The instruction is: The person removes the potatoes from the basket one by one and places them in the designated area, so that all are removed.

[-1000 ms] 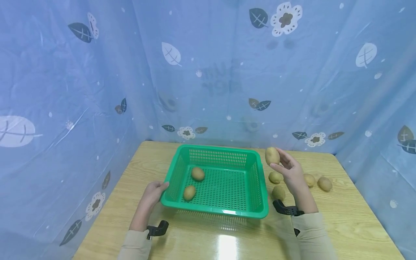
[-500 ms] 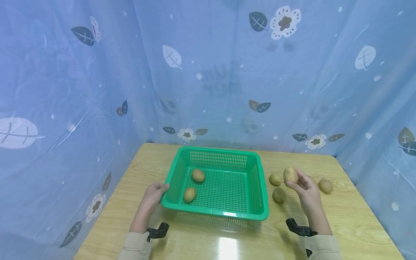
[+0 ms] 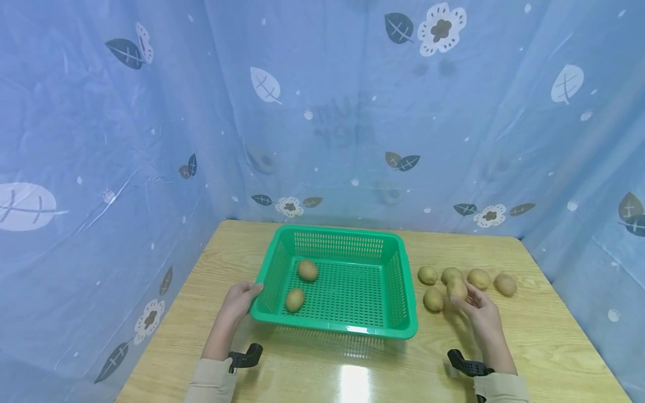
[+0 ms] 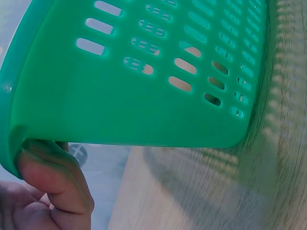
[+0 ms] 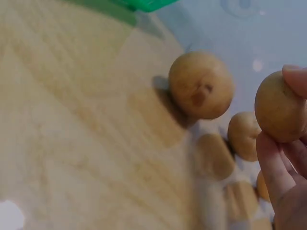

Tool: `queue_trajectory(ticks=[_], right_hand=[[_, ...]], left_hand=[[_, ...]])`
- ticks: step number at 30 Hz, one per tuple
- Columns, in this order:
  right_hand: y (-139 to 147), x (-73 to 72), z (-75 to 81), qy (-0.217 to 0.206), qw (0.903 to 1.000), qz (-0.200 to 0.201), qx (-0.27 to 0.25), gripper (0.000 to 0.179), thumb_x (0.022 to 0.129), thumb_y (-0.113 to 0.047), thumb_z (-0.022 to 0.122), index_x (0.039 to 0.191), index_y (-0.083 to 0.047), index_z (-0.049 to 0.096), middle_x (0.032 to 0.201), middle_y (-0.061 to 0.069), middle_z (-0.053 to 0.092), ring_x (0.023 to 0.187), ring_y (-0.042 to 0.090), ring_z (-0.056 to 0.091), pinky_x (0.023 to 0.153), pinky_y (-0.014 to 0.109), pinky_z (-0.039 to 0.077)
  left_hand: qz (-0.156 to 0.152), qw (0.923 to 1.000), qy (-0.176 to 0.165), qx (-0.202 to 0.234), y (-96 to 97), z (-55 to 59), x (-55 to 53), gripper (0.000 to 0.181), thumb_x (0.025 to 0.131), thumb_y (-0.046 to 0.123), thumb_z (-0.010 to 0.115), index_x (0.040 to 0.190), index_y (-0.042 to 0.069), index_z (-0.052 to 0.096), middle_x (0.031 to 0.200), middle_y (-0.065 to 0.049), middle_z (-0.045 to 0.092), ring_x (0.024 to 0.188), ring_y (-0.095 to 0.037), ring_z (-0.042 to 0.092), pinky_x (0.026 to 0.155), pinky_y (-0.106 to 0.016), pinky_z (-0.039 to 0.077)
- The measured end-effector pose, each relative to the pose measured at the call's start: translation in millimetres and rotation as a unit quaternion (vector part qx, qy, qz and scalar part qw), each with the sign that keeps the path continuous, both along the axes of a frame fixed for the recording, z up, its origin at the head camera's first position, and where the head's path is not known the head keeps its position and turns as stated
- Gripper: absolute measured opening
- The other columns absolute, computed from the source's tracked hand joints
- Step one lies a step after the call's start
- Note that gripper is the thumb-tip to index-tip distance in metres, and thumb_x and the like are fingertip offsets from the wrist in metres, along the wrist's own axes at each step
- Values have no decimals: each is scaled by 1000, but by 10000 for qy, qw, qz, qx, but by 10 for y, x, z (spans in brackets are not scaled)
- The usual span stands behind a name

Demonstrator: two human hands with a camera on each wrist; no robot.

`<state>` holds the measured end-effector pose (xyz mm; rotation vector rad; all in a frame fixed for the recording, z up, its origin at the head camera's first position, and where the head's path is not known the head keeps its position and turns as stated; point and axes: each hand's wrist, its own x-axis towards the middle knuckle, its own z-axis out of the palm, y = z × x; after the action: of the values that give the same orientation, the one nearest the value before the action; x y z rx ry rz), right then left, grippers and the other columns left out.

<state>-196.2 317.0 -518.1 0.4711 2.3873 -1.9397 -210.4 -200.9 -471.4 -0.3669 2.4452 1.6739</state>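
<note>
A green plastic basket (image 3: 332,324) stands on the table, with two potatoes, one farther back (image 3: 307,270) and one nearer (image 3: 294,300), in its left part. My left hand (image 3: 237,301) grips the left rim near the front corner; in the left wrist view, curled fingers (image 4: 53,182) lie under that rim. To the right of the basket, my right hand (image 3: 482,316) pinches a potato (image 3: 457,289) between thumb and fingers. That held potato also shows at the right edge of the right wrist view (image 5: 279,108). It partly covers another potato (image 3: 452,274) behind it.
More potatoes lie on the wooden table (image 3: 544,336) around the right hand: two near the basket's right side (image 3: 428,275) (image 3: 433,300) and two farther right (image 3: 478,279) (image 3: 505,285). A blue patterned curtain (image 3: 327,112) hangs behind the table and along both sides.
My right hand, holding the potato, has moved right and down from beside the basket's right rim to among the table potatoes. The left hand and basket have stayed put.
</note>
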Motion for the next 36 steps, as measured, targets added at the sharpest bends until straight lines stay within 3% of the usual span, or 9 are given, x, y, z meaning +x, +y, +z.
queue_trajectory(ticks=[5, 9, 11, 13, 22, 36], right_hand=[[20, -13, -58, -230, 9997, -41, 41, 84, 89, -41, 64, 152, -13, 17, 158, 12, 11, 136, 25, 24, 83, 6, 38], [34, -2, -94, -394, 9988, 2, 278, 86, 89, -45, 63, 153, -15, 14, 159, 13, 10, 141, 33, 21, 106, 32, 34], [40, 5, -114, -405, 9982, 27, 441, 86, 89, -45, 62, 153, -13, 13, 157, 17, 14, 140, 36, 22, 110, 46, 28], [43, 13, -134, -398, 9974, 66, 602, 86, 91, -44, 61, 153, -11, 11, 156, 21, 18, 139, 37, 23, 111, 52, 24], [16, 8, -165, -353, 9919, 169, 1207, 79, 93, -40, 58, 151, -5, 16, 148, 26, 30, 132, 38, 34, 101, 46, 34], [39, -1, -153, -372, 9891, 419, 1362, 82, 95, -38, 56, 151, -1, 8, 151, 30, 21, 137, 45, 25, 109, 53, 27]], left_hand=[[4, 10000, 43, -13, 7, 17, -3, 40, 100, 27, 46, 115, -9, 56, 98, -17, 63, 82, -17, 59, 70, -26, 47], [-23, 10000, 93, -1, 11, 17, -10, 39, 100, 26, 46, 114, -9, 58, 97, -18, 65, 79, -16, 60, 69, -27, 48], [-33, 9999, 96, 8, 12, 16, -11, 39, 100, 26, 45, 114, -9, 58, 97, -19, 65, 78, -16, 61, 69, -26, 48], [-41, 9999, 106, 13, 12, 13, -14, 39, 100, 25, 45, 114, -9, 58, 97, -19, 65, 78, -16, 61, 69, -26, 48], [-13, 9999, 108, 67, 20, 12, -18, 38, 100, 23, 45, 113, -10, 57, 94, -17, 65, 76, -15, 61, 68, -26, 48], [-18, 9999, 132, 51, 9, -8, -23, 37, 100, 24, 45, 111, -9, 59, 93, -17, 65, 75, -15, 60, 68, -26, 48]])
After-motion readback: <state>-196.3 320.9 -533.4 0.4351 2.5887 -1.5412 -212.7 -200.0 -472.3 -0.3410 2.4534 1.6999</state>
